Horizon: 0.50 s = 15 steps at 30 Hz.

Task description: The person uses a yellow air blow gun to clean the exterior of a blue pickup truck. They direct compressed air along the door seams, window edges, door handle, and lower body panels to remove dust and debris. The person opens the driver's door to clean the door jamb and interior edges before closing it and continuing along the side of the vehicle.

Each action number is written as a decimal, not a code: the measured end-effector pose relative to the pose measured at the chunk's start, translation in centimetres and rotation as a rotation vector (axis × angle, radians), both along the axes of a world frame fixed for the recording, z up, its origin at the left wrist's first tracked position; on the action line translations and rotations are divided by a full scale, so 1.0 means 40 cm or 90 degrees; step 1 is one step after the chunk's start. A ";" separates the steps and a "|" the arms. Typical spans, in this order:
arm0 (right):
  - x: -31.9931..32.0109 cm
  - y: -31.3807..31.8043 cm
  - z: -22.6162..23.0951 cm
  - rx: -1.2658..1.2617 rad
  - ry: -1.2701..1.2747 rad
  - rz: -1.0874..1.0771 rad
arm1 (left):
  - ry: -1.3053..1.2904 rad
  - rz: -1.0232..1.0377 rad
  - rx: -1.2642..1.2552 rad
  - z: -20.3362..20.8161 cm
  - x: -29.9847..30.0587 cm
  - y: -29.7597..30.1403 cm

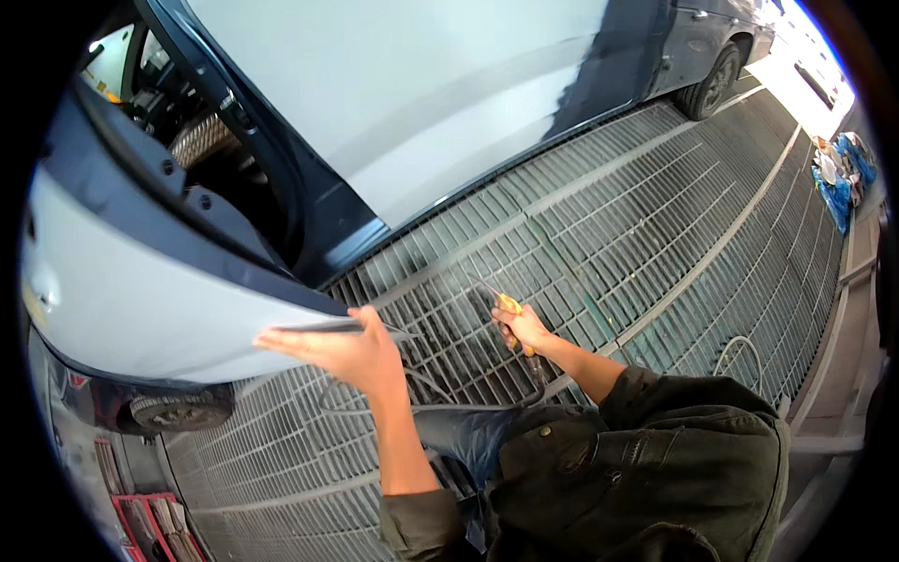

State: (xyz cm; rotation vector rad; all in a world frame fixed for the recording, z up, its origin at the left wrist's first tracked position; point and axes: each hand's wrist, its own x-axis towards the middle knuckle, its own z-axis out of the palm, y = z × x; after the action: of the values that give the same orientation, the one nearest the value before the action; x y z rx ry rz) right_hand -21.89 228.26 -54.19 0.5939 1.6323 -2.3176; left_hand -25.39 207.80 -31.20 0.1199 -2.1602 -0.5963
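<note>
My left hand (351, 351) lies flat against the corner of a light grey car body panel (178, 314) with a dark blue edge. Its fingers are stretched out together, and the thumb points up over the panel's edge. In my right hand (526, 330) is a yellow air blow gun (508, 304), gripped by its handle. The gun's thin nozzle points up and left, over the floor grating. A grey hose (449, 406) runs from near my right hand, loops below the left wrist and crosses in front of my legs.
A large light grey panel (412, 103) with dark blue borders fills the car's side. A dark opening (248, 187) lies between the panels. Metal floor grating (646, 234) spreads underfoot. Far right are blue and white plastic bags (836, 178); a red rack (150, 525) stands lower left.
</note>
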 end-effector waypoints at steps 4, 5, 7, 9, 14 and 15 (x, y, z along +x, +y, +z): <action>-0.061 -0.034 -0.017 0.027 0.017 0.022 | 0.018 -0.093 0.165 0.020 0.163 -0.023; -0.081 -0.041 -0.024 0.035 0.025 0.043 | -0.022 -0.070 0.147 0.011 0.205 -0.056; -0.115 -0.072 -0.056 0.062 0.042 0.095 | -0.031 -0.012 0.182 -0.021 0.310 -0.121; -0.141 -0.123 -0.045 0.021 0.028 0.103 | -0.021 0.046 0.186 -0.044 0.451 -0.210; -0.182 -0.159 -0.079 0.009 0.026 0.119 | 0.022 0.266 -0.048 0.029 0.828 -0.405; -0.193 -0.145 -0.087 -0.007 0.040 0.122 | 0.006 0.281 0.003 0.034 0.886 -0.444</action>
State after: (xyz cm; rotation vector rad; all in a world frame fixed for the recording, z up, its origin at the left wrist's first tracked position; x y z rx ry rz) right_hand -29.62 222.47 -57.69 0.3479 1.6244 -2.2249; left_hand 10.06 190.06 -29.86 0.5783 -2.0320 -0.3443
